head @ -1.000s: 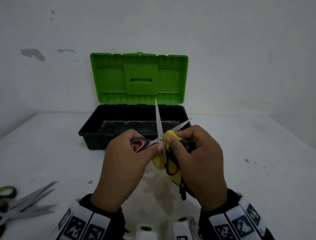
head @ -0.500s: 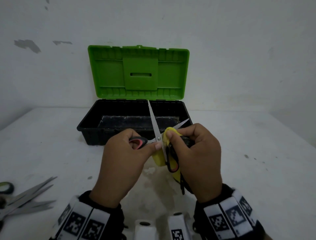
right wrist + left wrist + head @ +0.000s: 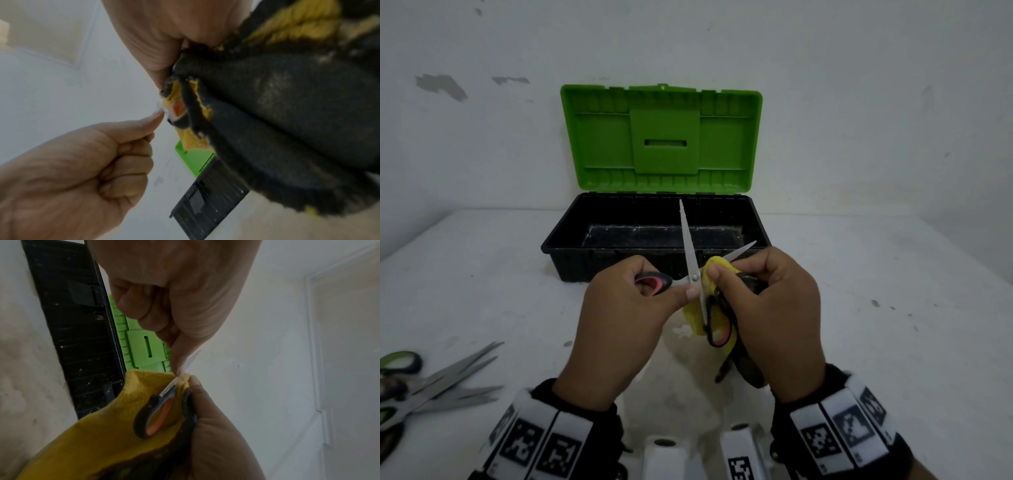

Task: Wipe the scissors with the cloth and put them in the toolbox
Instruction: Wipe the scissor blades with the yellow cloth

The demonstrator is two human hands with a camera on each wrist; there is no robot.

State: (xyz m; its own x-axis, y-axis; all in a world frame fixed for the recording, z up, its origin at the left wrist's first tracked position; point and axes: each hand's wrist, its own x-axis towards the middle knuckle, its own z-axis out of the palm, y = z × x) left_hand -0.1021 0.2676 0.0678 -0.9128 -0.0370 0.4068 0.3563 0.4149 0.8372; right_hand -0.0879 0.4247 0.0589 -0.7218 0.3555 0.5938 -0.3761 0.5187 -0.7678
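Observation:
Black-and-red-handled scissors (image 3: 687,248) are held spread open above the table, in front of the toolbox (image 3: 571,236). My left hand (image 3: 626,308) grips one handle loop (image 3: 652,284), thumb near the pivot. My right hand (image 3: 767,308) pinches the yellow, dirt-blackened cloth (image 3: 693,313) around the base of the other blade, whose tip (image 3: 744,248) sticks out to the right. The second handle loop (image 3: 156,415) lies against the cloth (image 3: 92,439). In the right wrist view the cloth (image 3: 287,113) fills the right side and the left hand (image 3: 78,175) is fisted.
The toolbox has a black tray and an upright green lid (image 3: 661,137) against the white wall. Several other scissors (image 3: 431,387) lie at the table's left front edge. Two white objects (image 3: 664,455) sit at the bottom edge, between the wrists.
The scissors and both hands stay in about the same grip. The upright blade tilted slightly left and back, and the cloth hand shifted a little along the other blade.

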